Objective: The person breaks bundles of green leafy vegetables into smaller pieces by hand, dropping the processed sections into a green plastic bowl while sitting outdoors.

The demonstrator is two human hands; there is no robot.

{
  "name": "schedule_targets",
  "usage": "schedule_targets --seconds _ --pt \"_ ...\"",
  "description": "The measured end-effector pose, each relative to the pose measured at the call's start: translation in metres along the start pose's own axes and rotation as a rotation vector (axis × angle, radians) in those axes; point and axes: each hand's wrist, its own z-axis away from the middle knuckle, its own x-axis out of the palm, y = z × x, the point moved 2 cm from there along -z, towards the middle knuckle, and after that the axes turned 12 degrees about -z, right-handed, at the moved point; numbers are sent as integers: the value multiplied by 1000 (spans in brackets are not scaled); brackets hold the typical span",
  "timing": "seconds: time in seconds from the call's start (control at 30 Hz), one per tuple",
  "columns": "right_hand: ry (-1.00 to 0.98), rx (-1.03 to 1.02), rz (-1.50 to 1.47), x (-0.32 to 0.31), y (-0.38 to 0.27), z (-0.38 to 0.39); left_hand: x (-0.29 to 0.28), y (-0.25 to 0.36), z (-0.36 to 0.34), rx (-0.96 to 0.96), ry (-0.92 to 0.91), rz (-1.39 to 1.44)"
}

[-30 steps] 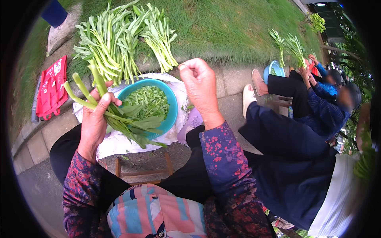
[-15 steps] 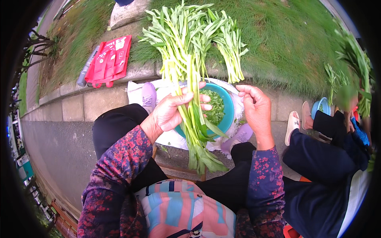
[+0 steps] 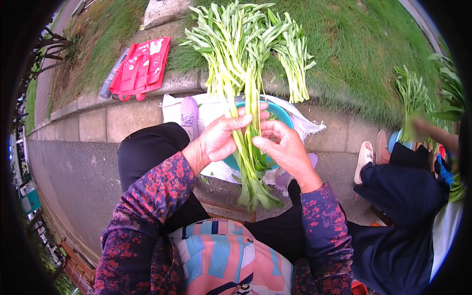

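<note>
Long green stalks of water spinach [image 3: 251, 179] cross over the basin, their leafy ends hanging toward my lap. My left hand [image 3: 216, 137] is closed around the stalks from the left, thumb on top. From the right, my right hand [image 3: 287, 147] has its thumb and fingers closed on the same stalks. Beneath both hands stands a teal basin [image 3: 284, 113], largely covered by them, with some torn green leaves showing in it. A big heap of water spinach [image 3: 223, 44] lies beyond on the kerb and grass, with a smaller bunch [image 3: 293, 64] to its right.
A white woven sack [image 3: 307, 127] lies under the basin, between my lilac shoes [image 3: 189, 115]. A red bag [image 3: 142, 69] and a grey cylinder [image 3: 113, 73] rest on the kerb at left. At right sits another person [image 3: 403, 182] with greens and a blue basin [image 3: 393, 141].
My right hand has moved left and down from beside the basin onto the stalks. My left hand keeps its hold. The neighbour's arm now reaches toward greens at the right.
</note>
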Motion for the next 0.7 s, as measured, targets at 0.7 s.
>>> schedule_targets --seconds 0.7 --pt "31 245 -168 0 7 1 -12 1 1 44 201 -431"
